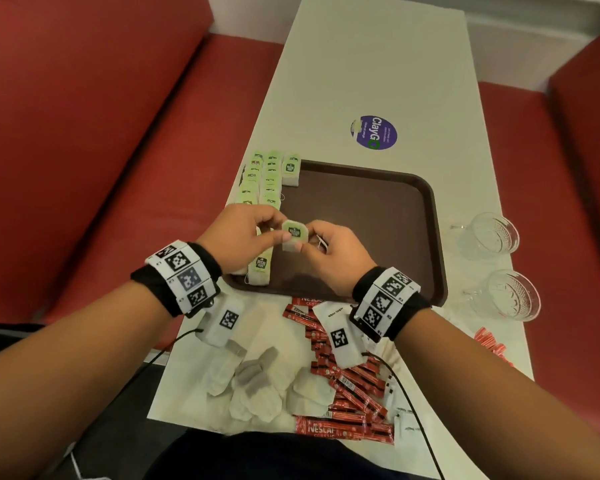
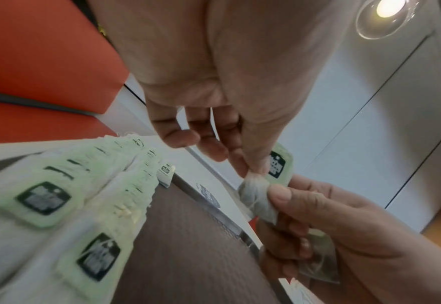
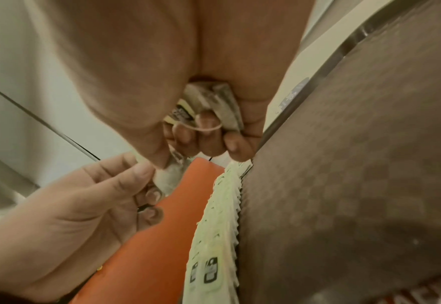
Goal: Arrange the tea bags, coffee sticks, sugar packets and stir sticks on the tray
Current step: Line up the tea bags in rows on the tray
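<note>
A tea bag with a green tag (image 1: pixel 294 233) hangs above the brown tray's (image 1: pixel 378 209) near left part. My left hand (image 1: pixel 272 229) pinches its left side and my right hand (image 1: pixel 309 239) pinches its right side. In the left wrist view the left fingertips (image 2: pixel 250 166) pinch the bag's top by the tag (image 2: pixel 279 164). The right hand's curled fingers also hold spare tea bags (image 3: pixel 214 98) against the palm. Two rows of tea bags (image 1: pixel 265 181) lie along the tray's left edge. Red coffee sticks (image 1: pixel 350 386), a white sugar packet (image 1: pixel 333 315) and loose tea bags (image 1: pixel 257 389) lie near me.
Two glass cups (image 1: pixel 494 233) (image 1: pixel 511 296) stand right of the tray. Thin red sticks (image 1: pixel 490 344) lie at the table's right edge. A purple sticker (image 1: pixel 374 132) is on the white table (image 1: pixel 361 64) beyond the tray. Red bench seats (image 1: pixel 101 133) flank the table.
</note>
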